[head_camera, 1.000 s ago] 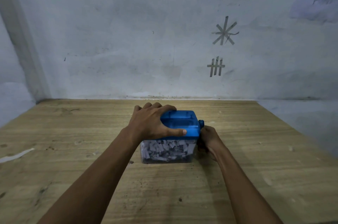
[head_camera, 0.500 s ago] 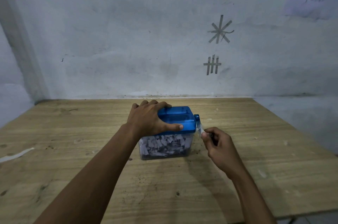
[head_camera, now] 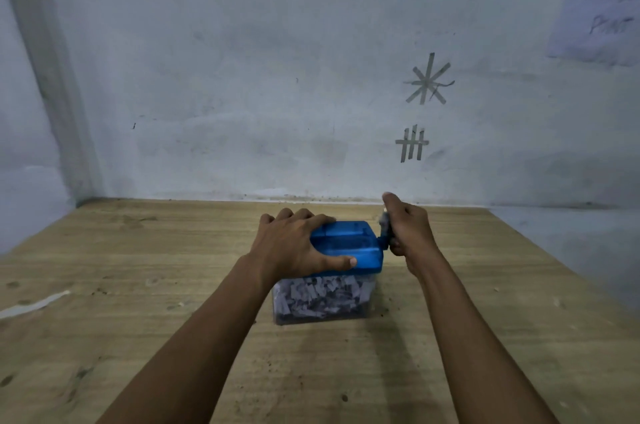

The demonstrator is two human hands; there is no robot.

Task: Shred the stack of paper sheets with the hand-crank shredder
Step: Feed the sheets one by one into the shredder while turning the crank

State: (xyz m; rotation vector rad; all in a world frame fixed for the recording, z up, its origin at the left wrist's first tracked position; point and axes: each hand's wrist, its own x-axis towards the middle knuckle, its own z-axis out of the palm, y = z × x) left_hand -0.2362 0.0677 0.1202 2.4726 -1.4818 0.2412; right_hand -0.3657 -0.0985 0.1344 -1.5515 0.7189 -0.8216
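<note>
A small hand-crank shredder [head_camera: 349, 247] with a blue top stands in the middle of the wooden table [head_camera: 138, 267]. Its clear bin [head_camera: 322, 299] below holds several white paper shreds. My left hand [head_camera: 294, 243] grips the blue top from the left, thumb along its near edge and fingers over the far side. My right hand [head_camera: 408, 233] is curled round the crank handle [head_camera: 383, 226] on the shredder's right side, raised to the top of its turn. No stack of uncut sheets is in view.
A pale wall [head_camera: 277, 77] with tape marks rises right behind the table's far edge. A paper note [head_camera: 599, 14] hangs at the upper right. A white scrap [head_camera: 34, 304] lies at the table's left edge. The table's right edge drops off beside my right arm.
My right hand has swung the crank from low beside the bin, out toward me, and up to the top. My left hand has stayed on the blue top.
</note>
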